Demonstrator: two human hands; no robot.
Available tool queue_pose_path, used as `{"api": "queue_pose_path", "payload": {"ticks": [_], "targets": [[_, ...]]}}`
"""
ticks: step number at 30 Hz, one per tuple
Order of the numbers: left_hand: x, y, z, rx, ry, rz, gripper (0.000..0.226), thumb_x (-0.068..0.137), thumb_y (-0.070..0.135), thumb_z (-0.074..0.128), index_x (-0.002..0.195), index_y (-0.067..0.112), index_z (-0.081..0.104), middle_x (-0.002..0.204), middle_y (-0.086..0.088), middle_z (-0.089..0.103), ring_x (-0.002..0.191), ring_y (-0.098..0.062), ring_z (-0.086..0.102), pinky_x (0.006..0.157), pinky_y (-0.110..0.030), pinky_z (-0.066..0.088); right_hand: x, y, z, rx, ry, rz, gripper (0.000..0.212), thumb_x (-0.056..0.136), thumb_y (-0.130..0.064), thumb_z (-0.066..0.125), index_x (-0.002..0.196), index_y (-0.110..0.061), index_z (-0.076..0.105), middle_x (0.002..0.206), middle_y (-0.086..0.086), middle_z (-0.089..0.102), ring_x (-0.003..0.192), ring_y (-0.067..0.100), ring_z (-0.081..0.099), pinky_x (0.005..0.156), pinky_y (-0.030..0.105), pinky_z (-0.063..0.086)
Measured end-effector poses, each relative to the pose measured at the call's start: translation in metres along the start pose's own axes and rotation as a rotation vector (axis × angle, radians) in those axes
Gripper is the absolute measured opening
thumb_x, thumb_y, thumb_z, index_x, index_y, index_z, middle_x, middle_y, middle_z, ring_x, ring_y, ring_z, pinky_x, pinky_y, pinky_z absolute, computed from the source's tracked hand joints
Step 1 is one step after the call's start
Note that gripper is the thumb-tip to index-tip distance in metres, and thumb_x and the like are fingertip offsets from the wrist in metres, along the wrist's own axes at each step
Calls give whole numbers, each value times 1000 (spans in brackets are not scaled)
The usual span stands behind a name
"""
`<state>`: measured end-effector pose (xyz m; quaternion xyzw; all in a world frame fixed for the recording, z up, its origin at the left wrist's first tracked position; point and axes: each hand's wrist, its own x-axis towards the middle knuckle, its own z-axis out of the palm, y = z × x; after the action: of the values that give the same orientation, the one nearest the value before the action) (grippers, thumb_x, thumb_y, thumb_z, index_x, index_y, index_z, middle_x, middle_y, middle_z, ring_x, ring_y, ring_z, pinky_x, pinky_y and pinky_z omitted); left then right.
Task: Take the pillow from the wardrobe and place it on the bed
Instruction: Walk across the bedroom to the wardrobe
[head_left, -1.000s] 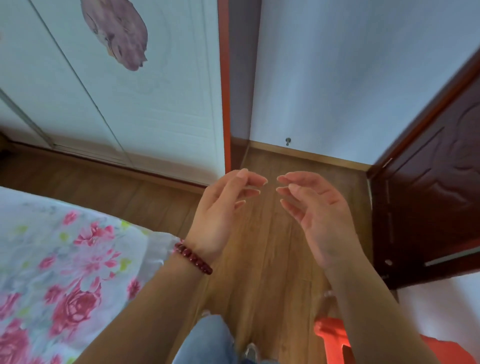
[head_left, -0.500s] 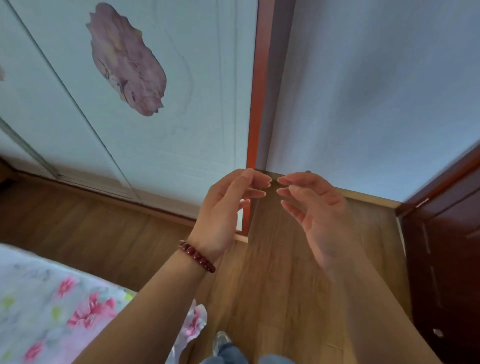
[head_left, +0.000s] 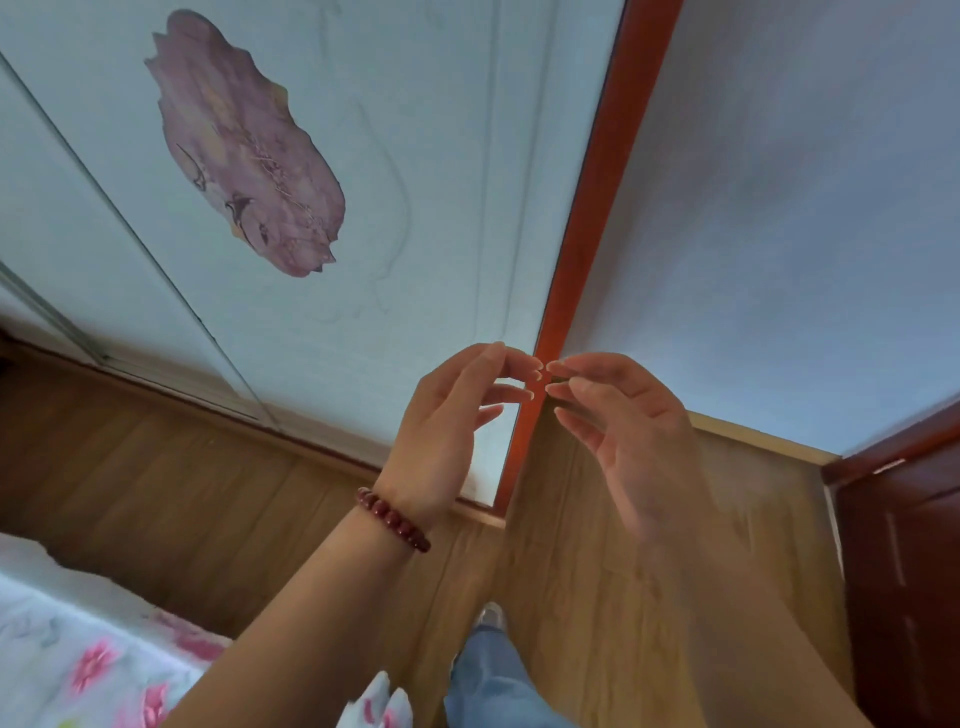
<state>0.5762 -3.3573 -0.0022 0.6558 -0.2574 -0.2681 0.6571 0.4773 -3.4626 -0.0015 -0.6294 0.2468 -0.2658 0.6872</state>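
Observation:
The wardrobe (head_left: 415, 130) fills the upper left, its pale sliding doors closed, with a purple flower print (head_left: 244, 150) on the nearer door and a red-brown side edge (head_left: 587, 244). No pillow shows. My left hand (head_left: 447, 431), with a dark red bead bracelet on the wrist, and my right hand (head_left: 623, 431) are raised side by side before the wardrobe's right edge. Their fingers are spread, fingertips almost meeting, and they hold nothing. The bed (head_left: 78, 654), under a white sheet with pink flowers, lies at the lower left.
A pale wall (head_left: 779, 208) runs to the right of the wardrobe. A dark red-brown door (head_left: 904, 561) stands at the right edge. Wooden floor (head_left: 571, 571) lies between bed, wardrobe and door. My jeans leg and shoe (head_left: 488, 660) show at the bottom.
The view has tilted up and closer to the wardrobe; the bed and the door have slid toward the frame's edges. Both hands have stayed raised and empty, fingertips a little closer together.

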Motion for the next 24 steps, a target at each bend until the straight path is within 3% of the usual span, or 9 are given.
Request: {"api": "queue_pose_path", "payload": {"ticks": [7, 12, 17, 24], "targets": [[84, 5, -10, -4, 28, 22, 37, 88, 40, 36, 84, 26, 70, 96, 8, 73, 94, -12, 68, 91, -34, 50, 95, -2, 16, 52, -31, -18, 20, 88, -22, 57, 78, -33, 71, 88, -9, 73, 90, 12, 68, 74, 18, 54], [114, 4, -26, -8, 44, 14, 35, 91, 36, 38, 90, 24, 70, 99, 7, 73, 95, -10, 68, 91, -35, 50, 132, 4, 33, 73, -50, 18, 21, 88, -20, 58, 77, -32, 71, 86, -6, 72, 89, 15, 68, 74, 22, 53], [148, 10, -55, 1, 83, 82, 22, 94, 27, 48, 93, 21, 69, 101, 5, 72, 94, -9, 67, 84, -23, 50, 163, 2, 55, 65, -29, 0, 21, 88, -17, 57, 78, -30, 71, 91, -4, 74, 88, 14, 69, 76, 23, 52], [198, 22, -94, -3, -99, 133, 25, 85, 34, 48, 92, 24, 69, 102, 6, 72, 94, -11, 67, 87, -28, 51, 190, -1, 91, 42, 144, -50, 25, 88, -16, 57, 77, -33, 71, 92, -7, 73, 92, 14, 68, 78, 26, 50]]}}
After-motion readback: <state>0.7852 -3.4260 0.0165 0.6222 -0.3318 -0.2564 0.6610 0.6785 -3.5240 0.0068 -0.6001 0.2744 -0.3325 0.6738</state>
